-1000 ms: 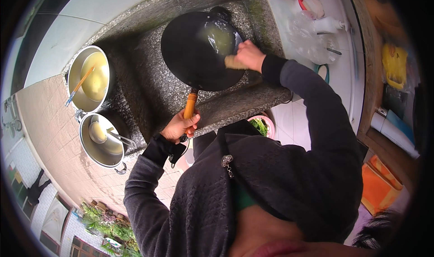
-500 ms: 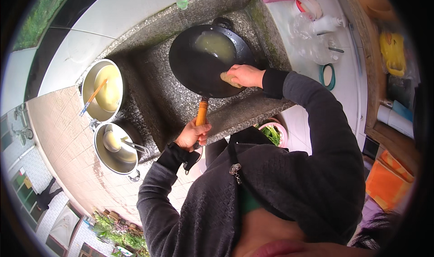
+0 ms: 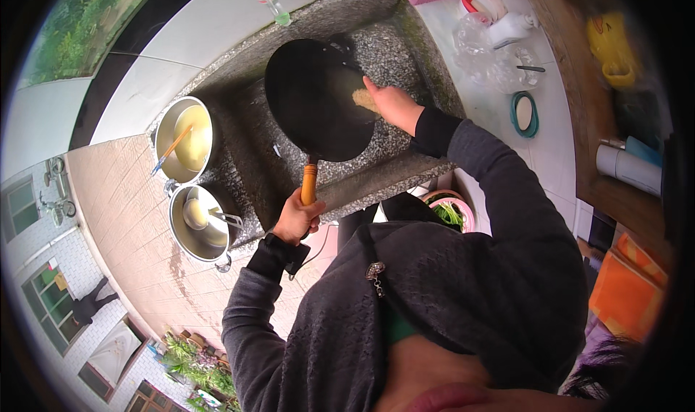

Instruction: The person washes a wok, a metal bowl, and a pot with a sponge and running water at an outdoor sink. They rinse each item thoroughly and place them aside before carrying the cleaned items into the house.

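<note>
A black wok [image 3: 304, 86] is in the speckled stone sink [image 3: 402, 57], tilted down toward the right. Its wooden handle [image 3: 309, 185] is wrapped in the fingers of my left hand [image 3: 297, 219]. At the wok's right inner side, my right hand [image 3: 398, 111] grips a tan scrubbing pad [image 3: 364, 100], its fingers partly hidden behind the back of the hand. Some cloudy liquid seems to lie near the pad, though the dark surface makes it hard to make out.
Left of the sink stand a steel pot [image 3: 161, 126] with yellowish liquid and chopsticks, and a second pot [image 3: 174, 220] holding a ladle. A bottle [image 3: 271, 3] stands behind the sink. Plastic bags [image 3: 474, 46] and a teal ring-shaped lid [image 3: 524, 115] lie on the right counter.
The wok has tipped over to the right, and the pool of cloudy liquid at its far side no longer shows there. My right hand has moved slightly up with the scrubbing pad.
</note>
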